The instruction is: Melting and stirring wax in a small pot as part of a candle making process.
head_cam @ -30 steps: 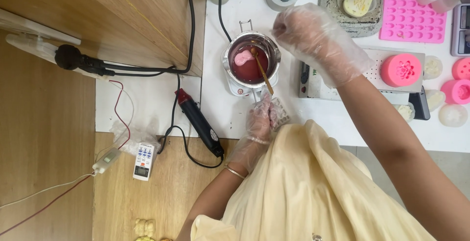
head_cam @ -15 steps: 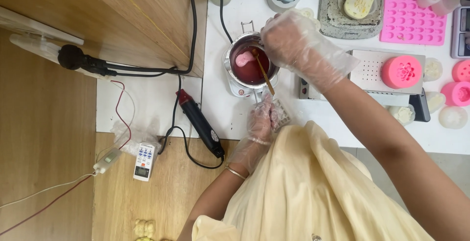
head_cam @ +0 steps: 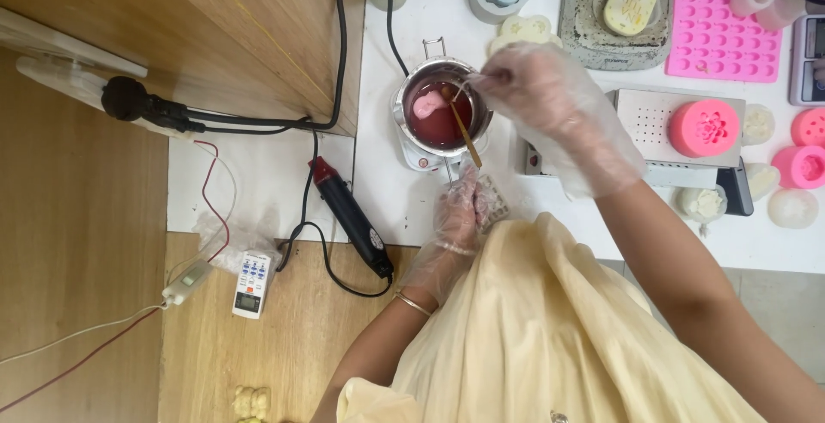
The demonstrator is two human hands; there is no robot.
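A: Steel pot [head_cam: 441, 113] sits on its little white warmer on the white tabletop [head_cam: 404, 199], just as it did a moment ago. What has changed?

B: I see the right hand [head_cam: 550, 101] has drawn back. Half a second ago it covered the pot's right rim; now only its gloved fingers [head_cam: 491, 69] reach over that rim, and the cream mould [head_cam: 524, 29] behind it has come into view.

A: And the stick?

B: I make out the wooden stick [head_cam: 465, 129] lying much where it was. Its long axis runs on a slant: the far end dips into the dark red liquid near the pink lump [head_cam: 426, 106], and the near end points down toward me, past the pot's near rim.

A: Who has hold of it?

B: I cannot tell for certain. The right fingers are pinched together close to the stick's upper end, but the glove hides whether they touch it. The left hand [head_cam: 460, 208] is just below the stick's lower tip, its fingers curled around a small pale ridged piece [head_cam: 492, 195] beside the pot handle; I cannot tell whether they also touch the stick.

A: Anything else nearby?

B: I see a black heat gun [head_cam: 351, 215] lying to the left of the pot, well apart from both hands, and a round pink mould [head_cam: 705, 124] on the perforated metal box to the right.
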